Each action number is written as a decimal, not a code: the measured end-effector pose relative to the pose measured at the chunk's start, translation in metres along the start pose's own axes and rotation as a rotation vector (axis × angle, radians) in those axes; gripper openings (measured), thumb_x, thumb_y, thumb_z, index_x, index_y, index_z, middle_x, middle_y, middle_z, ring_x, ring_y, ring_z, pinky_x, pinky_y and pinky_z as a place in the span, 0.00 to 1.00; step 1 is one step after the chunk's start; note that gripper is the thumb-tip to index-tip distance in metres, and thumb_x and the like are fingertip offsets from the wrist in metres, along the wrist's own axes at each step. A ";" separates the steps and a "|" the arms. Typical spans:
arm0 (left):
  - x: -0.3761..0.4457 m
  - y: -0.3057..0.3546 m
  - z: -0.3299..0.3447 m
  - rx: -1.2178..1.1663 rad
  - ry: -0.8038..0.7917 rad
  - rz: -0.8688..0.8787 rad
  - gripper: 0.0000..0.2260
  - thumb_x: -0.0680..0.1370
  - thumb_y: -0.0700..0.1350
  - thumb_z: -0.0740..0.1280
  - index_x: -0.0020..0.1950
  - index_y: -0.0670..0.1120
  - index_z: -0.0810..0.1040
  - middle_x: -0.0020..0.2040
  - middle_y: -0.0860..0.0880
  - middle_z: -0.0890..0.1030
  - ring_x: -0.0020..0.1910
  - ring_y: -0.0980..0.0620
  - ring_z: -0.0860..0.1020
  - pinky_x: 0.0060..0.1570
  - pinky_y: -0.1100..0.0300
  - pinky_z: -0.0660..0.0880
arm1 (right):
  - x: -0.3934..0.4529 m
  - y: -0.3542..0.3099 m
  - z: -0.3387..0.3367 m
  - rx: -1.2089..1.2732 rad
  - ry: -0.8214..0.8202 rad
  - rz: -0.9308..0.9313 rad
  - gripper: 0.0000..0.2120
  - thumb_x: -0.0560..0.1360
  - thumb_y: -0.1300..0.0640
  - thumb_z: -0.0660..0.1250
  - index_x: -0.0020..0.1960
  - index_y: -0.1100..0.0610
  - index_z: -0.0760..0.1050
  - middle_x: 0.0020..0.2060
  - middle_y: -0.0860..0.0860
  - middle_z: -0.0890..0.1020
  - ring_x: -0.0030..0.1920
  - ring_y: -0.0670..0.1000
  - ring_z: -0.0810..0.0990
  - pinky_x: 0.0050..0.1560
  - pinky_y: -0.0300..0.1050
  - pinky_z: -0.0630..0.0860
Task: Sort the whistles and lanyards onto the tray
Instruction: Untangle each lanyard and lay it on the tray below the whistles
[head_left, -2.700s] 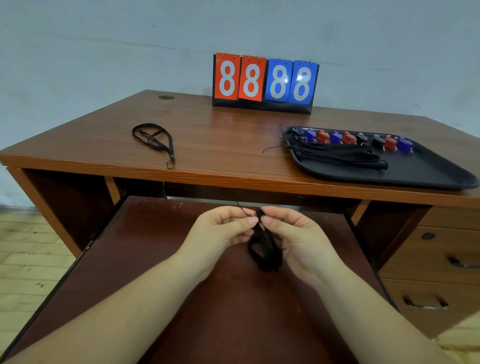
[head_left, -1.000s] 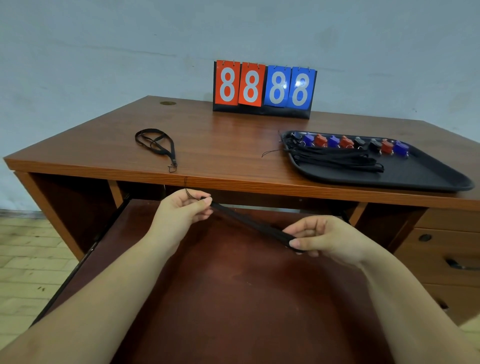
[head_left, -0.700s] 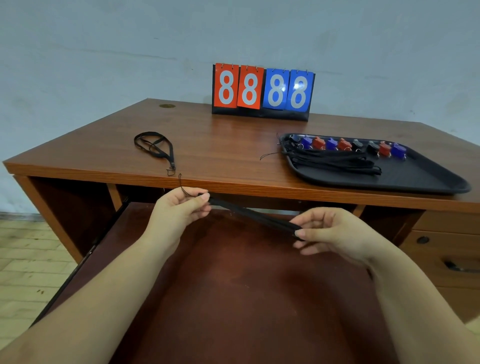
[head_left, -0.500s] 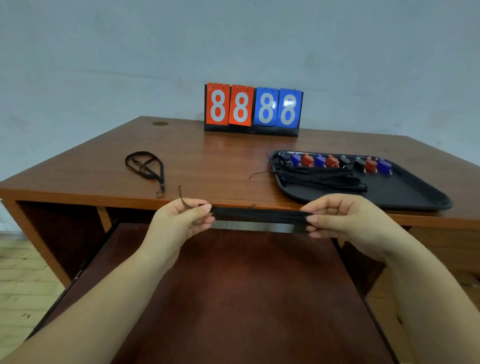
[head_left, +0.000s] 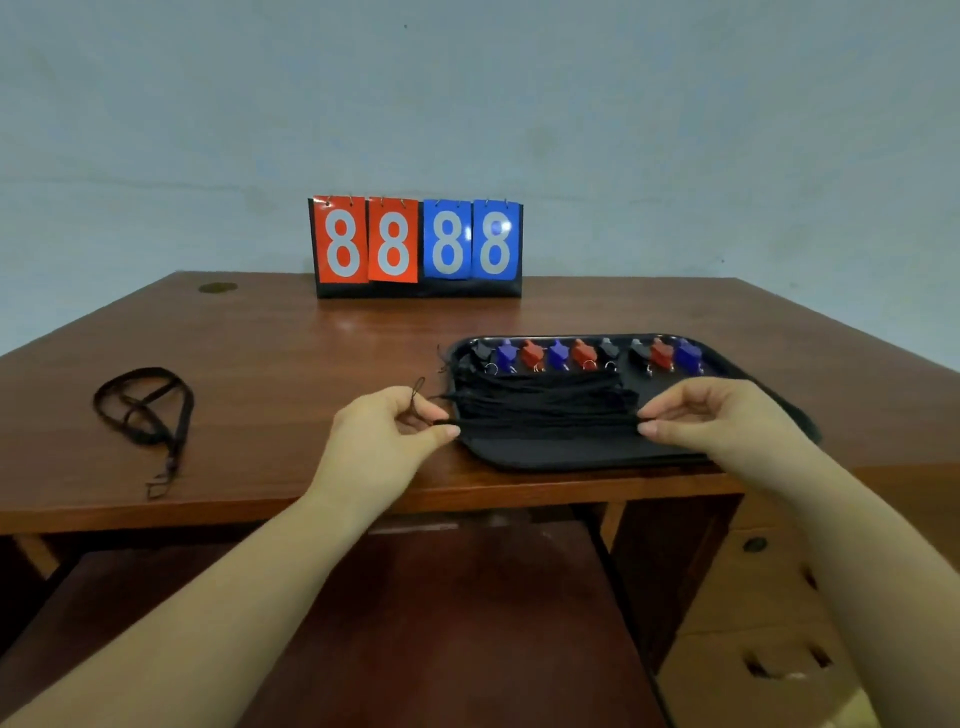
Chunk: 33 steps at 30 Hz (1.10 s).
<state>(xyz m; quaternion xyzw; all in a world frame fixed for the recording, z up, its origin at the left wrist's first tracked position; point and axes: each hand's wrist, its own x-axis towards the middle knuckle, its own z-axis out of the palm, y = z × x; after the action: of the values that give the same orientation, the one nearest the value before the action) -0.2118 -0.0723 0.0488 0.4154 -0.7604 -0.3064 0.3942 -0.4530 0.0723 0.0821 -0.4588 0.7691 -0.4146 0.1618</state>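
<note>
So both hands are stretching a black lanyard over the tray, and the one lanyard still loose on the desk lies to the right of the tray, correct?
Not quite. The loose lanyard lies on the desk to the left of the tray, not the right; the head view shows it. The rest holds: the left hand and right hand stretch a black lanyard over the tray.

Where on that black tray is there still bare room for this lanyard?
Bare strip along the tray near edge, below the lanyard pile; the far rim is crowded with whistles. Desk between loose lanyard and left hand is also bare.
</note>
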 end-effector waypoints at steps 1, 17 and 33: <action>0.005 0.001 0.005 0.030 -0.008 0.017 0.06 0.70 0.45 0.75 0.37 0.50 0.79 0.34 0.52 0.78 0.33 0.59 0.74 0.33 0.74 0.68 | 0.005 0.004 -0.001 -0.051 -0.003 -0.001 0.04 0.69 0.58 0.73 0.43 0.53 0.80 0.39 0.47 0.84 0.42 0.44 0.82 0.40 0.33 0.72; 0.037 -0.009 0.021 0.079 -0.079 -0.041 0.12 0.69 0.53 0.74 0.47 0.54 0.75 0.37 0.53 0.77 0.38 0.56 0.75 0.38 0.61 0.70 | 0.035 0.020 0.011 -0.229 0.088 0.018 0.07 0.69 0.53 0.73 0.45 0.47 0.77 0.44 0.45 0.80 0.48 0.47 0.77 0.44 0.40 0.73; -0.006 -0.118 -0.167 0.356 0.264 -0.150 0.20 0.73 0.51 0.71 0.63 0.52 0.72 0.56 0.50 0.74 0.57 0.47 0.73 0.56 0.50 0.71 | -0.009 -0.132 0.199 -0.067 -0.220 -0.343 0.07 0.71 0.49 0.71 0.48 0.48 0.77 0.39 0.41 0.74 0.41 0.43 0.73 0.46 0.38 0.70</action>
<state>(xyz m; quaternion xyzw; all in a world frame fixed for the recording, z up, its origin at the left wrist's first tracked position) -0.0205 -0.1453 0.0367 0.5702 -0.7113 -0.1389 0.3869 -0.2479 -0.0489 0.0644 -0.6305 0.6708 -0.3577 0.1564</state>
